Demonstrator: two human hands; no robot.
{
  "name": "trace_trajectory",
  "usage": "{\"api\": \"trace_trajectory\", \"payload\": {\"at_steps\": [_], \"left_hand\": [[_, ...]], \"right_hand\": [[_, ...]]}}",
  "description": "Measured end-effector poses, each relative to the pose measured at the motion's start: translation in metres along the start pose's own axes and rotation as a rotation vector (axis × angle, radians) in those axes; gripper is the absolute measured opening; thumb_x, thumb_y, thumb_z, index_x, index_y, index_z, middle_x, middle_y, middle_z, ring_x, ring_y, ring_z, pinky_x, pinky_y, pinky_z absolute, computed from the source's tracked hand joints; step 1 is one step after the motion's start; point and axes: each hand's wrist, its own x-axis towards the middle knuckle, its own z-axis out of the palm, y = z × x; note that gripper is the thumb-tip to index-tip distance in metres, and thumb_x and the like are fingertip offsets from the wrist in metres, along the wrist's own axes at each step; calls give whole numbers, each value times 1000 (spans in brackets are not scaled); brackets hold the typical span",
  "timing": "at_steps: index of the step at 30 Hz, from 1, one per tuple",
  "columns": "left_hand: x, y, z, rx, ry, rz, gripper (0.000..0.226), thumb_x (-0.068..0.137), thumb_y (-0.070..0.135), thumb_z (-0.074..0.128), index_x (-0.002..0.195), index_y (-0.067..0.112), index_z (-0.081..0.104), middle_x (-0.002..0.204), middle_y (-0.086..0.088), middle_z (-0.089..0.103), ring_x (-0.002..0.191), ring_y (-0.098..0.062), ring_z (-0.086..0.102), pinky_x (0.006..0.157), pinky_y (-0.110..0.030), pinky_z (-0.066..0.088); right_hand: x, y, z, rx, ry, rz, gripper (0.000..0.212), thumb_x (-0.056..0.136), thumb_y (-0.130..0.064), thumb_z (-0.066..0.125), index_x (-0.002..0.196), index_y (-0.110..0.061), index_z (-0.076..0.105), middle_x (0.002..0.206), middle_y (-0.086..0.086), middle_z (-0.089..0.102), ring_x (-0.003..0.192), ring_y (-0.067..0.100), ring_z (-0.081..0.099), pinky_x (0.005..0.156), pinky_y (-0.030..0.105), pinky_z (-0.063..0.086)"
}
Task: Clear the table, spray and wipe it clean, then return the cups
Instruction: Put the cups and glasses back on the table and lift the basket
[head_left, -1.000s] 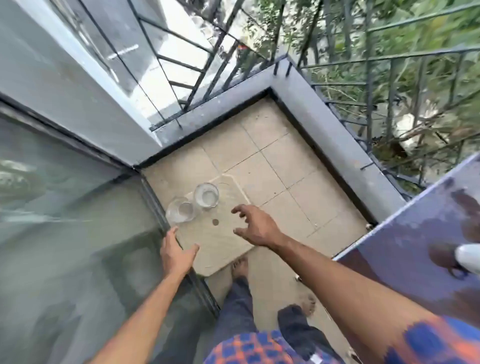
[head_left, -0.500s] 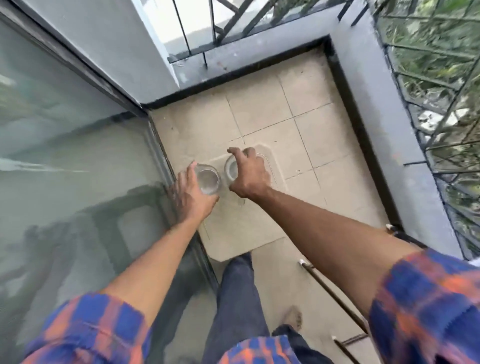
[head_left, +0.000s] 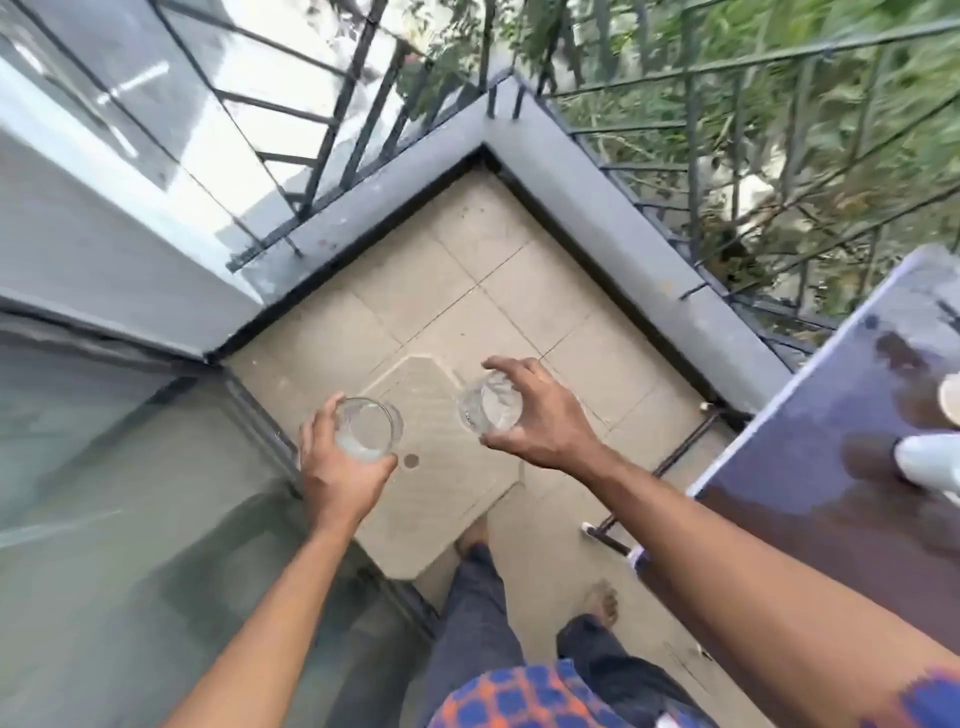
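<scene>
So, L cup (head_left: 366, 428) in L hand (head_left: 337, 480), R cup (head_left: 491, 408) in R hand (head_left: 543, 423)

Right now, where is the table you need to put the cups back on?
Head view, far right: the dark, wet-looking table stands right of the right hand holding a cup, its far corner near the grey parapet.

Above the tiled balcony floor (head_left: 524, 306), the left hand (head_left: 337, 470) grips one clear glass (head_left: 370, 427) and the right hand (head_left: 540, 415) another (head_left: 488, 408); the wet dark counter (head_left: 810, 488) stands at right.
</scene>
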Motion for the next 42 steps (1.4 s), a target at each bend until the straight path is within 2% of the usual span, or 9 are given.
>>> {"api": "trace_trajectory", "payload": {"at_steps": [4,7,9,14,18,21,25,30,42], "left_hand": [[-10,85,11,-52,-82,182,89,50,42,78,133,36,48,117,11,51,112,-33,61,96,-54,53],[-35,165,36,-72,-160,401,80,54,46,77,127,38,47,117,-3,59,108,-39,61,94,-58,53],[-55,211,57,-110,-235,506,75,55,41,79,124,39,49,112,3,56,108,-37,60,93,-55,53],[-128,300,132,-76,-452,827,88,55,56,74,133,19,56,110,5,59,99,-26,59,92,-41,49],[-211,341,197,-122,-693,913,88,57,40,96,134,29,55,118,6,66,103,-17,64,93,-41,54],[-287,368,239,-46,-838,981,89,56,32,97,129,44,47,131,10,56,116,-13,56,101,-25,46],[-380,407,304,18,-951,1050,92,57,36,95,136,33,47,132,4,55,119,-22,56,101,-40,50],[-455,453,396,173,-901,1193,83,54,50,84,128,31,52,110,-2,62,102,-30,65,85,-42,54],[-459,518,511,486,-878,1126,93,55,44,88,136,19,50,124,-14,54,115,-36,59,94,-47,53]], "right_hand": [[-61,24,-77,92,246,81,88,63,-39,87,142,-42,47,127,-16,50,119,11,58,93,24,46],[-119,55,-129,117,420,152,90,64,-40,87,144,-41,45,127,-10,52,120,11,57,98,28,47],[-162,79,-154,106,527,205,90,63,-44,85,144,-38,46,126,-9,54,118,10,55,100,30,46],[-284,154,-193,110,738,436,88,64,-48,87,143,-47,47,125,-19,55,113,0,56,97,22,47],[-373,212,-218,103,793,600,79,65,-47,87,136,-49,53,125,-18,57,113,9,60,98,32,49],[-430,266,-245,68,796,671,81,59,-63,77,135,-50,53,124,-22,57,112,8,62,95,34,51],[-480,339,-286,15,794,764,86,59,-64,73,139,-51,46,130,-16,55,117,15,61,95,38,52],[-506,424,-330,41,823,817,85,63,-50,82,140,-46,46,134,-8,53,122,23,59,99,41,51],[-485,524,-363,84,795,805,86,69,-49,80,146,-43,44,131,-2,50,114,30,62,93,40,49]]}}
